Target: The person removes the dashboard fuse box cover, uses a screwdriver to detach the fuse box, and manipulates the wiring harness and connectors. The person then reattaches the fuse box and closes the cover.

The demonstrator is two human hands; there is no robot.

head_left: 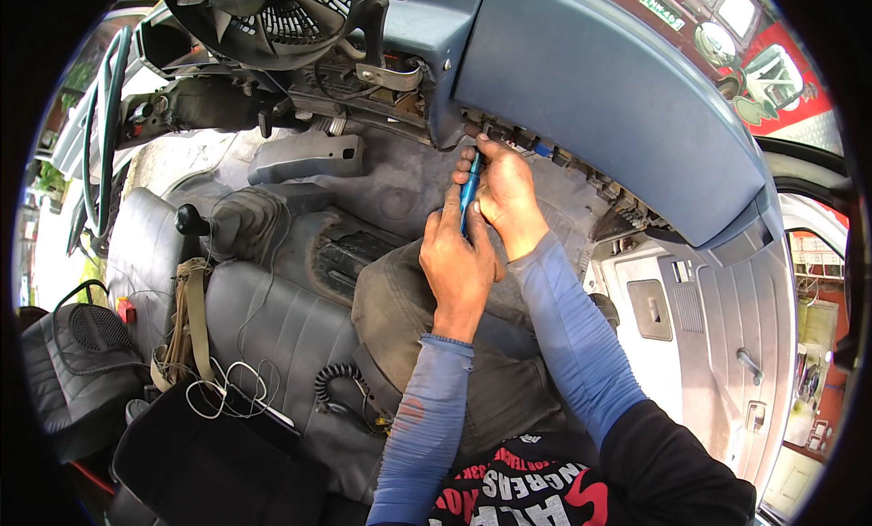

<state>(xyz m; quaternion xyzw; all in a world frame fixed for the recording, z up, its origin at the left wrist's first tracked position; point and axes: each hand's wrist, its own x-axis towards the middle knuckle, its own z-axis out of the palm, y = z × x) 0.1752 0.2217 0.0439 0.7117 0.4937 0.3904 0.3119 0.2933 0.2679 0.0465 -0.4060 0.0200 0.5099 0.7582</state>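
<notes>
Both of my hands meet beneath the lower edge of the blue-grey dashboard (609, 108). A slim blue pen-shaped tool (469, 194) stands between them, its exact kind unclear. My left hand (457, 267) has its fingers closed around the tool's lower end. Higher up, my right hand (510, 194) is curled around the tool's upper part, its fingertips close to the exposed wiring and connectors (545, 150) under the dash. Fingers cover the tool's upper tip, and whether it touches anything there I cannot tell.
A fan (263, 17) sits at the top left above an opened dash section (400, 94). To the left are a gear lever (193, 220), a grey trim piece (309, 157) and grey seats (272, 308) with loose cables (236, 385). The door panel (727, 335) borders the right.
</notes>
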